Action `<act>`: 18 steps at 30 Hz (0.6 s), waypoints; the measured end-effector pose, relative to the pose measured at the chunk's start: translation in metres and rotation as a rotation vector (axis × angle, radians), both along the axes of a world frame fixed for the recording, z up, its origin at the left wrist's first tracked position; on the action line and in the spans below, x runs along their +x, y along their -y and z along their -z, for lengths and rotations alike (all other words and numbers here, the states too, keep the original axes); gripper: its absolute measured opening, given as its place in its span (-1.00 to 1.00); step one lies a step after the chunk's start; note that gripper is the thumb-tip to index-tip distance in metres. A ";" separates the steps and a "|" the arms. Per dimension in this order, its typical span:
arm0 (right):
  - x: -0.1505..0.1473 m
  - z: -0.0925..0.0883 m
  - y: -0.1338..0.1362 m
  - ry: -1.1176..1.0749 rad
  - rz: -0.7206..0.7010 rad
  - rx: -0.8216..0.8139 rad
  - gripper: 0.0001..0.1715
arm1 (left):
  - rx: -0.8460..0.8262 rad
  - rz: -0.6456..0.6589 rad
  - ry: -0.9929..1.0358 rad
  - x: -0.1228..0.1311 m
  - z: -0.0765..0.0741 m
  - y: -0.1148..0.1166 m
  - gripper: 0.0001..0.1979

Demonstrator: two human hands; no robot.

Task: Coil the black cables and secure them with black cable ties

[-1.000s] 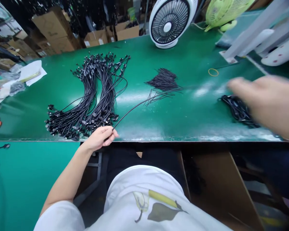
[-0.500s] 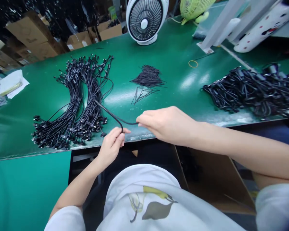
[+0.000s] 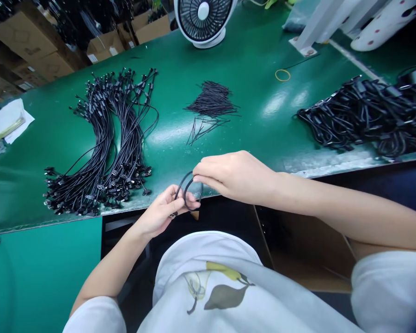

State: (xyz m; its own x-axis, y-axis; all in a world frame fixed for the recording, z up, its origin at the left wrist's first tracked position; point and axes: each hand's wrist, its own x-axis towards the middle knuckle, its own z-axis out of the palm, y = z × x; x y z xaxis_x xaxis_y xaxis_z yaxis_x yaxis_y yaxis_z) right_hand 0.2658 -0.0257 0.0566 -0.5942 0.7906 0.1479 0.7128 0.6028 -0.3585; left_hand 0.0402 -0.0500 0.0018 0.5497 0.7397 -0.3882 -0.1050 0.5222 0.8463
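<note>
Black cable, kinda looped up, on the near side of the thin strip pile. It's pinched by the left hand, loop top gripped by the right hand. Uncoiled cables are laid left of that pile, coiled cables right.

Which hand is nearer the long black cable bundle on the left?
Left. The left hand is just right of the cable bundle; the right hand is farther right.

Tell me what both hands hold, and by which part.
A thin black flexible cable, bent into loops: the left hand grips the loops' lower side, the right hand pinches their upper side.
</note>
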 end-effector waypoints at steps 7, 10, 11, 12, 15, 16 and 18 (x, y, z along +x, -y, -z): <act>0.014 0.011 -0.018 -0.095 0.076 -0.056 -0.62 | 0.031 0.080 0.132 -0.002 -0.002 0.001 -0.68; 0.030 0.025 -0.031 -0.181 0.041 -0.112 -0.60 | -0.045 -0.021 0.229 -0.013 -0.014 -0.004 -0.76; 0.037 0.032 -0.033 -0.199 0.034 -0.123 -0.60 | -0.052 -0.103 0.257 -0.018 -0.019 -0.006 -0.78; 0.044 0.040 -0.034 -0.202 0.036 -0.131 -0.59 | -0.052 -0.195 0.284 -0.023 -0.023 -0.009 -0.80; 0.065 0.066 -0.029 -0.141 0.107 -0.124 -0.55 | -0.033 -0.448 0.376 -0.039 -0.033 -0.018 -0.79; 0.071 0.073 -0.026 -0.117 0.130 -0.110 -0.54 | -0.022 -0.511 0.403 -0.045 -0.036 -0.021 -0.79; 0.080 0.081 -0.018 -0.081 0.156 -0.063 -0.51 | 0.010 -0.597 0.414 -0.053 -0.038 -0.025 -0.76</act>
State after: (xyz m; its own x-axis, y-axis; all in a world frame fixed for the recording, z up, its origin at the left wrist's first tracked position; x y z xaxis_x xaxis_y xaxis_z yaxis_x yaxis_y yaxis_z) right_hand 0.3460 -0.0072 -0.0246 -0.4523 0.8812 0.1375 0.7631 0.4622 -0.4518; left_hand -0.0132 -0.0247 0.0399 0.1514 0.9620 -0.2271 -0.6825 0.2680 0.6800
